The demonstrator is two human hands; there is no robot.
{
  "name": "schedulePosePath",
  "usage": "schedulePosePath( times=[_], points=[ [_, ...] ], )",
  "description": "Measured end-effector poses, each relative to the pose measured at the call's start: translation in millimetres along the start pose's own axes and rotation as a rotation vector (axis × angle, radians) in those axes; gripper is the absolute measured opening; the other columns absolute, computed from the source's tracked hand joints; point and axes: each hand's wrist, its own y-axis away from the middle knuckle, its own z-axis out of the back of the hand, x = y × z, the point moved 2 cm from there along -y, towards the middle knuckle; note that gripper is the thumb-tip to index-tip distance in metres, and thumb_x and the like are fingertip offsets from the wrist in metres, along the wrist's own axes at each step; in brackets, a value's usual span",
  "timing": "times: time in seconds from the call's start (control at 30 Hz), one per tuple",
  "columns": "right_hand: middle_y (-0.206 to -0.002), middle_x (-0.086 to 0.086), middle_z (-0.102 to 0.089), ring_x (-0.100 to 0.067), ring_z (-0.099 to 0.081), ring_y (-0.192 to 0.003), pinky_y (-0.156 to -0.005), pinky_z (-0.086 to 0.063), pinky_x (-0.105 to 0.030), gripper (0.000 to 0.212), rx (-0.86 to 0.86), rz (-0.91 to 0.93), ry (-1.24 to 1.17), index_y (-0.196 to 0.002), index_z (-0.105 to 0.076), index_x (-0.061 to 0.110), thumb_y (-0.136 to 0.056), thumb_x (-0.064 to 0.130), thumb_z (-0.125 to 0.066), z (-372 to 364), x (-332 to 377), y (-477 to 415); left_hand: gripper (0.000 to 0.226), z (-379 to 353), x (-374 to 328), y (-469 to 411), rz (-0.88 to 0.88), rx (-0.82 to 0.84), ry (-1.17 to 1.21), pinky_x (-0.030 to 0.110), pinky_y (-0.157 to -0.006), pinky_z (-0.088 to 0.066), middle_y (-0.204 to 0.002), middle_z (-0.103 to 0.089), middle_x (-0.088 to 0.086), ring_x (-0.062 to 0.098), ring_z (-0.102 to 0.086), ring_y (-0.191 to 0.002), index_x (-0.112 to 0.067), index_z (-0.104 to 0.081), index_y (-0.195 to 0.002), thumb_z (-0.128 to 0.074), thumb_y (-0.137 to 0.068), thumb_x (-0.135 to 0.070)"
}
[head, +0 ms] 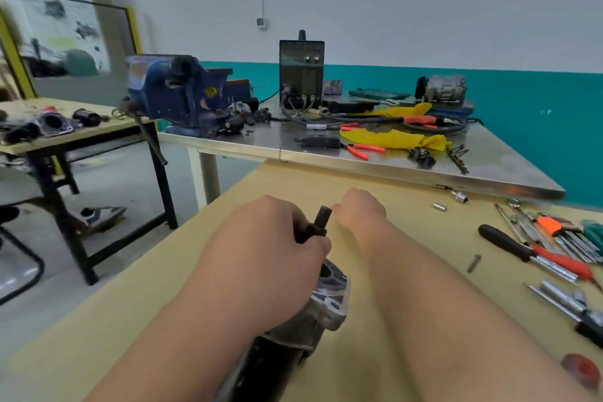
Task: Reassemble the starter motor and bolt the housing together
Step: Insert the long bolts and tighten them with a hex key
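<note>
Near bench point(137, 320): tan board top. Starter motor point(326, 307) at near middle, tilted; contact with the board not clear. Right side: small socket point(439, 206) and second socket point(460, 197), loose, apart; one bolt point(473, 263) alone; screwdriver point(535, 254), black and red handle, beside hex key set point(554, 228); blurred red roll point(584, 369) nearest. Steel table point(509, 166) meets the bench's far edge: blue vise point(182, 91), welder box point(301, 72), yellow cloth point(394, 139), red-handled pliers point(360, 151). Wooden table point(107, 126) at left: dark parts point(54, 123)

blue vise point(182, 91) on steel table point(489, 170) corner | welding unit point(301, 72) (dark, cabled) | yellow rag point(394, 139)
</note>
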Motion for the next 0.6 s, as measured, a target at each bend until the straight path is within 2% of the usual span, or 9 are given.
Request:
schedulePosePath(
  times=[0.03,0.1,0.23,0.33,0.4,0.47,0.5,0.6],
  points=[
    [-0.083,-0.002,-0.059,-0.022,-0.054,-0.070,-0.055,-0.040,-0.029,0.008,0.024,0.007,0.028,-0.087,-0.057,0.017,-0.090,0.022,-0.053,-3,4,-5,0.025,1,1,0,0.008,-0.006,-0.003,0.016,-0.040,-0.031,-0.056,-0.062,-0.009,0.004,-0.054,-0.047,-0.028,-0.065,-0.069,-0.062,-0.086,-0.047],
    [-0.089,-0.004,-0.060,-0.023,-0.054,-0.075,-0.060,-0.042,-0.031,0.012,0.049,0.024,0.064,-0.095,-0.061,0.015,-0.089,0.012,-0.051,-9,9,-10,0.025,3,4,-1,0.028,-0.013,0.008,0.013,-0.037,-0.028,-0.057,-0.062,-0.016,0.000,-0.055,-0.048,-0.030,-0.064,-0.069,-0.061,-0.085,-0.049],
    [-0.075,-0.002,-0.054,-0.019,-0.052,-0.064,-0.052,-0.038,-0.028,0.012,0.060,0.096,0.098,-0.084,-0.056,0.015,-0.088,0.008,-0.049,-10,5,-2,0.024,4,0,-1,0.033,-0.020,-0.004,0.015,-0.040,-0.029,-0.058,-0.059,-0.026,-0.006,-0.055,-0.053,-0.033,-0.063,-0.067,-0.062,-0.083,-0.051],
    [-0.075,-0.002,-0.057,-0.020,-0.055,-0.064,-0.050,-0.039,-0.028,0.013,0.072,0.110,0.087,-0.077,-0.054,0.015,-0.089,0.015,-0.050,-5,-14,10,0.023,2,-7,3,0.015,-0.027,-0.037,0.021,-0.043,-0.035,-0.055,-0.062,-0.014,0.004,-0.057,-0.050,-0.031,-0.064,-0.068,-0.063,-0.083,-0.048],
    [-0.073,-0.002,-0.056,-0.020,-0.054,-0.062,-0.049,-0.039,-0.027,0.016,-0.017,0.039,0.064,-0.073,-0.053,0.015,-0.089,0.019,-0.051,14,-41,15,0.024,1,-7,2,0.015,-0.003,-0.044,0.020,-0.042,-0.034,-0.053,-0.061,-0.011,0.006,-0.055,-0.046,-0.029,-0.066,-0.068,-0.063,-0.084,-0.047],
    [-0.078,-0.002,-0.055,-0.020,-0.055,-0.068,-0.053,-0.039,-0.028,0.010,-0.075,-0.078,0.120,-0.079,-0.053,0.014,-0.088,0.014,-0.049,39,-79,20,0.025,4,-3,0,0.036,0.007,-0.025,0.019,-0.042,-0.034,-0.052,-0.062,-0.014,0.004,-0.056,-0.045,-0.028,-0.066,-0.069,-0.063,-0.085,-0.046],
    [-0.085,-0.003,-0.057,-0.022,-0.056,-0.076,-0.058,-0.042,-0.030,0.007,-0.057,-0.150,0.184,-0.087,-0.055,0.014,-0.088,0.012,-0.048,51,-102,25,0.025,6,-1,-2,0.046,0.009,-0.012,0.019,-0.043,-0.036,-0.051,-0.062,-0.013,0.006,-0.057,-0.045,-0.027,-0.066,-0.069,-0.063,-0.086,-0.046],
    [-0.097,-0.006,-0.059,-0.025,-0.058,-0.090,-0.073,-0.050,-0.035,0.022,0.130,-0.305,0.355,-0.106,-0.060,0.012,-0.088,0.014,-0.050,71,-151,45,0.024,9,1,-10,0.013,0.066,-0.049,0.022,-0.049,-0.041,-0.057,-0.064,-0.005,0.010,-0.060,-0.057,-0.026,-0.065,-0.073,-0.062,-0.087,-0.046]
  ],
)
